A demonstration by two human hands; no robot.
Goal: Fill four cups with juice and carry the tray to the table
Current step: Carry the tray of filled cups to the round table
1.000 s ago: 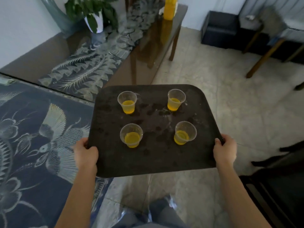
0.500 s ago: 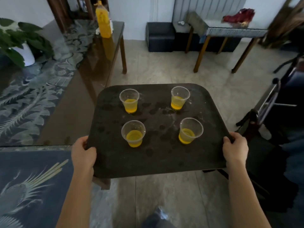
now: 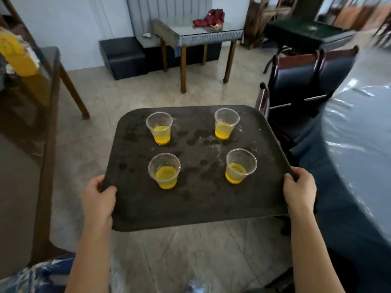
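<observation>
Dark tray (image 3: 196, 206) gripped by left hand (image 3: 97, 198), right hand (image 3: 300, 190).

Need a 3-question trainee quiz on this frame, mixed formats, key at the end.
1. True or false: all four cups on the tray hold juice.
2. Where do the left hand and right hand grip the tray?
A) one on each side, toward the near corners
B) both on the far edge
C) both on the left side
3. Fill in: the plastic-covered table lies to the person's ___.
Key: 1 true; 2 A; 3 right.
</observation>
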